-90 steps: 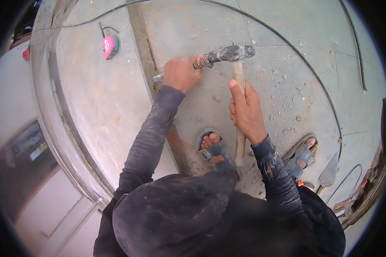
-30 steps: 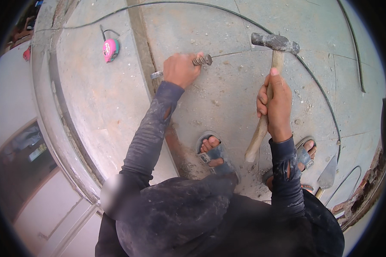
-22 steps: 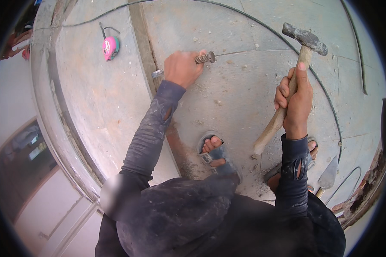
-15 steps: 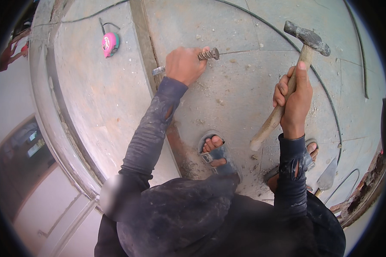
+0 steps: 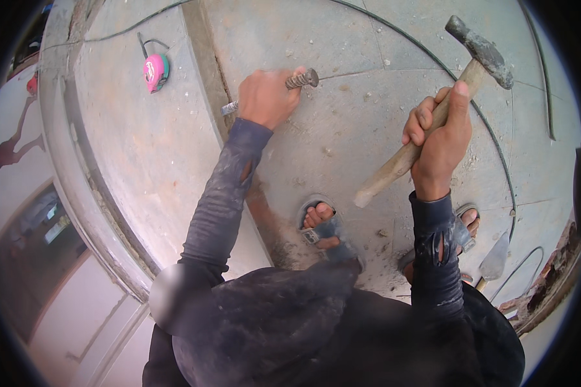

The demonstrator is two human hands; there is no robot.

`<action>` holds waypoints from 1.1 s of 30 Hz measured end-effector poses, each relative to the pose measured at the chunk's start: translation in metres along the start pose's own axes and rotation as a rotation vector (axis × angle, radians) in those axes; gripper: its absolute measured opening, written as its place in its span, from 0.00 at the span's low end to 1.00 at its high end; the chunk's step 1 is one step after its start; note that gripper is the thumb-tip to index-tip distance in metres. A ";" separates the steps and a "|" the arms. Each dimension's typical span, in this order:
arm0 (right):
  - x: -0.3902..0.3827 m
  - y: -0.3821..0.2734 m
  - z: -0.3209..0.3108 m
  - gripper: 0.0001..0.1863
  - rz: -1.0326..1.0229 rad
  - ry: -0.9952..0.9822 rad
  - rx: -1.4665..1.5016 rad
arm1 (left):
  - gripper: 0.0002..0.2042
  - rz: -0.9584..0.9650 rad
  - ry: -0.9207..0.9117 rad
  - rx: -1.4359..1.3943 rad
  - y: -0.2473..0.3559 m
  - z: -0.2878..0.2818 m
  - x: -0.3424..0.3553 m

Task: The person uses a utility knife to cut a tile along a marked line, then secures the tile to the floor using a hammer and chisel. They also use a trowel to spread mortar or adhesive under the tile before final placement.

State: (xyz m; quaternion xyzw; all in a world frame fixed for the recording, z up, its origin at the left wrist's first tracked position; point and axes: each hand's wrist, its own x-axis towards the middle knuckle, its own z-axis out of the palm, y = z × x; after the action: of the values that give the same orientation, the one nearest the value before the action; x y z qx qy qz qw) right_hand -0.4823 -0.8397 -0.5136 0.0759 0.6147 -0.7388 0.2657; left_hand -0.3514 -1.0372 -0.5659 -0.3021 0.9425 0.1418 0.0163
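My left hand (image 5: pixel 263 98) is wrapped round a ribbed steel chisel (image 5: pixel 299 79). Its blunt, mushroomed end sticks out to the right of my fist; the other end (image 5: pixel 229 108) points left at the edge of the raised slab (image 5: pixel 202 71). Whether that tip touches the edge I cannot tell. In my right hand (image 5: pixel 440 138) is a hammer (image 5: pixel 479 48), gripped midway along its wooden handle, thumb along the wood. The worn metal head is raised at the upper right, apart from the chisel.
A pink and green tape measure (image 5: pixel 155 72) lies on the raised slab. A dark cable (image 5: pixel 426 51) curves over the dusty tiled floor, where loose grit is scattered. A trowel (image 5: pixel 495 257) lies right of my sandalled feet (image 5: pixel 323 219). Another person (image 5: pixel 13 145) is at the far left.
The hammer has risen up and to the right at its head, while its handle's lower end has swung left. My left hand with the chisel appears slightly farther left, as the whole view shifts.
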 end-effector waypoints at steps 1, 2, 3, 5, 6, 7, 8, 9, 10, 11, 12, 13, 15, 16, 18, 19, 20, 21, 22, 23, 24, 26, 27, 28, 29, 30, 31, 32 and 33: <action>-0.012 0.019 0.003 0.20 0.067 -0.040 0.014 | 0.20 0.014 0.013 -0.013 0.000 -0.001 0.001; -0.028 0.035 0.006 0.19 0.228 -0.234 -0.183 | 0.20 0.003 0.010 -0.014 0.000 0.001 0.002; -0.035 0.051 0.008 0.19 0.264 -0.292 -0.276 | 0.19 -0.004 0.003 -0.018 0.000 0.003 0.003; -0.035 0.056 0.010 0.19 0.327 -0.348 -0.325 | 0.19 -0.011 0.002 -0.010 -0.002 0.005 0.005; -0.033 0.041 0.008 0.19 0.362 -0.345 -0.286 | 0.19 -0.014 0.000 -0.002 -0.002 0.004 0.002; -0.028 0.026 0.005 0.20 0.398 -0.341 -0.247 | 0.19 -0.017 -0.003 0.006 -0.002 0.003 0.000; -0.021 0.015 0.004 0.20 0.305 -0.281 -0.204 | 0.19 -0.019 -0.004 -0.008 -0.002 0.002 -0.001; -0.012 0.005 0.003 0.21 0.218 -0.228 -0.160 | 0.20 -0.029 -0.007 -0.018 -0.003 0.001 -0.002; -0.004 -0.009 0.000 0.23 0.119 -0.183 -0.142 | 0.21 -0.039 -0.002 -0.027 -0.004 -0.001 -0.002; 0.005 -0.015 -0.008 0.23 -0.002 -0.153 -0.139 | 0.21 -0.035 0.013 -0.034 -0.004 -0.001 0.000; 0.010 -0.018 -0.009 0.23 -0.068 -0.081 -0.098 | 0.21 -0.031 0.027 -0.041 -0.005 0.001 0.001; 0.005 -0.013 -0.002 0.23 -0.053 -0.034 -0.047 | 0.21 -0.028 0.043 -0.047 -0.006 0.000 0.001; -0.018 0.033 0.009 0.22 0.042 -0.208 -0.256 | 0.19 -0.019 0.038 -0.058 -0.001 0.000 0.004; -0.027 0.044 0.010 0.22 0.129 -0.322 -0.342 | 0.18 -0.020 0.036 -0.060 0.000 -0.001 0.004; -0.035 0.049 0.018 0.21 0.268 -0.459 -0.353 | 0.17 -0.043 0.009 -0.049 -0.004 0.002 0.000; -0.029 0.042 0.014 0.21 0.266 -0.415 -0.318 | 0.16 -0.054 -0.005 -0.044 -0.006 0.004 0.001; -0.025 0.026 0.009 0.21 0.284 -0.383 -0.279 | 0.18 -0.054 0.000 -0.048 -0.006 0.001 0.000; -0.022 0.011 0.006 0.20 0.300 -0.341 -0.244 | 0.20 -0.048 0.003 -0.058 -0.007 0.000 0.002; -0.015 -0.001 0.003 0.21 0.207 -0.259 -0.172 | 0.21 -0.044 0.004 -0.067 -0.008 0.000 0.001; -0.005 -0.014 0.001 0.22 0.112 -0.179 -0.102 | 0.21 -0.039 0.016 -0.073 -0.009 -0.001 -0.002; 0.004 -0.023 -0.005 0.23 0.005 -0.133 -0.069 | 0.21 -0.030 0.038 -0.078 -0.009 -0.002 -0.001; 0.004 -0.014 -0.003 0.22 -0.079 -0.005 0.053 | 0.20 -0.010 0.055 -0.076 -0.008 -0.004 -0.001; -0.008 0.009 0.000 0.22 0.017 -0.108 -0.141 | 0.19 0.010 0.050 -0.075 -0.004 -0.003 0.002; -0.023 0.037 0.006 0.21 0.118 -0.214 -0.331 | 0.18 0.027 0.047 -0.068 0.000 -0.003 0.003; -0.030 0.052 0.011 0.21 0.167 -0.301 -0.392 | 0.18 0.006 0.021 -0.059 0.001 0.002 0.002; -0.029 0.053 0.014 0.21 0.205 -0.347 -0.401 | 0.18 -0.020 0.001 -0.038 -0.001 0.004 -0.002; -0.031 0.053 0.013 0.21 0.254 -0.383 -0.414 | 0.18 -0.044 -0.020 -0.017 -0.004 0.006 -0.001; -0.029 0.041 0.007 0.21 0.299 -0.392 -0.375 | 0.18 -0.038 -0.016 0.006 -0.003 0.003 0.000; -0.029 0.033 0.003 0.21 0.352 -0.387 -0.342 | 0.18 -0.026 -0.025 0.019 -0.004 0.003 -0.001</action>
State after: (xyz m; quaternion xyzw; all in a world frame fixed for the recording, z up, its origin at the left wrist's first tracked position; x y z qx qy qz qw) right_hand -0.4414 -0.8376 -0.5286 -0.0068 0.6456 -0.5680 0.5105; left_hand -0.3482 -1.0387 -0.5701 -0.3125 0.9395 0.1365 0.0327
